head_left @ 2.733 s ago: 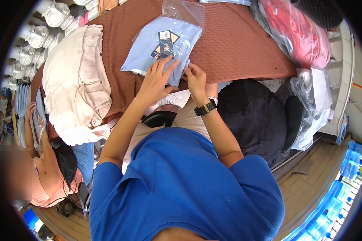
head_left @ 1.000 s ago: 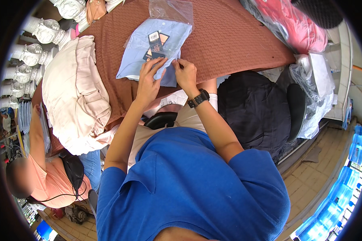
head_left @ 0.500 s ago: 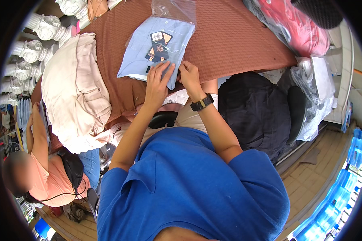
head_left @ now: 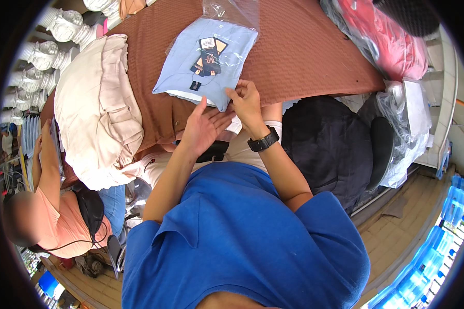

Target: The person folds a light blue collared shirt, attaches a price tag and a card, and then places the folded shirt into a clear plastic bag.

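Where the right hand meets the shirt: right hand (head_left: 248, 107) pinches the lower right corner of the folded light blue shirt (head_left: 183, 67) between thumb and fingers; whether plastic, cloth or both, cannot tell.
Left hand (head_left: 200, 129): open, palm upturned, fingers spread toward the right hand; thumb tip at the shirt's lower edge, contact unclear.
Right wrist: black watch (head_left: 264, 140).
Shirt position: flat before the person on the brown-covered surface (head_left: 299, 56), lower right corner at its front edge.
On the shirt: dark hang tags (head_left: 209, 61); clear plastic bag (head_left: 232, 8) extends past the top.
Surface, left: heaped cream fabric (head_left: 98, 113).
Surface, far right: red garments (head_left: 384, 36) in clear plastic.
Right of person: rounded black bundle (head_left: 325, 149), kind uncertain.
Lower left: co-worker in salmon top (head_left: 77, 221), arms raised.
Margins: white balusters (head_left: 44, 54), left; blue bottles (head_left: 423, 262), lower right.
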Demonstrator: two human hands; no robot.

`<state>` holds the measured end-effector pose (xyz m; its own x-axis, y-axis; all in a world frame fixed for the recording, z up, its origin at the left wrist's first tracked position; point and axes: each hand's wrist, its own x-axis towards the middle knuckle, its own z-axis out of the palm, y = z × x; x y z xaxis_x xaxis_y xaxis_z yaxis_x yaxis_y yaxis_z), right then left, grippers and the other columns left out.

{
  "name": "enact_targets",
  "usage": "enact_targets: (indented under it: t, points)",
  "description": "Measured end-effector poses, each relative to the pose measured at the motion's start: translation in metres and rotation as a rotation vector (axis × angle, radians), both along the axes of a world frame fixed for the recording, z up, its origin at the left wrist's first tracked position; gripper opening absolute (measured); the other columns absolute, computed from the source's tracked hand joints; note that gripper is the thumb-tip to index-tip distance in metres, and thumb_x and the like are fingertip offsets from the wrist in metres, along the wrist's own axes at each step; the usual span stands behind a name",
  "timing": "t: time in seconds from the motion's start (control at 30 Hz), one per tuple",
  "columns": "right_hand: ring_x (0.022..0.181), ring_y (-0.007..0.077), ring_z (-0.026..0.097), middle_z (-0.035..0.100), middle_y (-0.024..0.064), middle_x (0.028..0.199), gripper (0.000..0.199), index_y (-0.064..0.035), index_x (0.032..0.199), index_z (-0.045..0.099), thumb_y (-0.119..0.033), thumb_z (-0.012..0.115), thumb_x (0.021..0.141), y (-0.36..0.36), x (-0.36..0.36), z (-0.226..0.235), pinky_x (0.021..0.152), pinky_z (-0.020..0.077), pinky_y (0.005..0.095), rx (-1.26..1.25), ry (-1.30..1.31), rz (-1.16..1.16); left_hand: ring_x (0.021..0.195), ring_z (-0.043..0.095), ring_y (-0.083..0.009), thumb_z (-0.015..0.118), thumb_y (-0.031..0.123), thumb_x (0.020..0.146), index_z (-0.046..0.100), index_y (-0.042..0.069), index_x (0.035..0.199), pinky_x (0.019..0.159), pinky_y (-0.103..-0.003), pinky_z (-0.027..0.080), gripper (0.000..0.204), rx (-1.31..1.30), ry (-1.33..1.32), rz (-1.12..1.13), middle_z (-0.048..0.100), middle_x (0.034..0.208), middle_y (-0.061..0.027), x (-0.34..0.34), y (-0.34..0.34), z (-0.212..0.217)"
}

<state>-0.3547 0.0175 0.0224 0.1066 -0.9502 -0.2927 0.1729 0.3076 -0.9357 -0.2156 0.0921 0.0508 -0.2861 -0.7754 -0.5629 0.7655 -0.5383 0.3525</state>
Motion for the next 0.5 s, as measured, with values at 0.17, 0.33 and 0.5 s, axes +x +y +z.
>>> enact_targets:
  t: [0.17,0.33,0.5]
  points:
    - [0.075,0.0159,0.066,0.066,0.0117,0.089,0.036,0.0070,0.121,0.051,-0.004,0.070,0.092,0.000,-0.002,0.014,0.062,0.0592,0.0300,0.028,-0.046,-0.027,0.135,0.051,-0.0285,0.053,0.038,0.105,0.034,-0.002,0.150,0.113,-0.043,0.043,0.063,-0.305,0.181,0.271,0.048,0.148,-0.0162,-0.004,-0.034,-0.012]
    - [0.073,0.0151,0.066,0.066,0.0107,0.089,0.036,0.0066,0.119,0.051,-0.004,0.071,0.091,-0.002,-0.004,0.011,0.060,0.0591,0.0300,0.023,-0.037,-0.015,0.123,0.059,-0.0259,0.063,0.021,0.100,0.047,-0.002,0.139,0.108,-0.043,0.047,0.048,-0.295,-0.103,0.410,0.060,0.135,-0.0136,-0.023,-0.047,-0.039]
    - [0.075,0.0159,0.066,0.066,0.0106,0.091,0.036,0.0057,0.120,0.050,-0.004,0.070,0.092,-0.002,-0.005,0.009,0.060,0.0594,0.0305,0.039,-0.004,-0.002,0.120,0.062,-0.0245,0.064,0.018,0.098,0.051,-0.003,0.134,0.104,-0.042,0.049,0.044,-0.313,-0.215,0.494,0.063,0.129,-0.0127,-0.021,-0.054,-0.047]
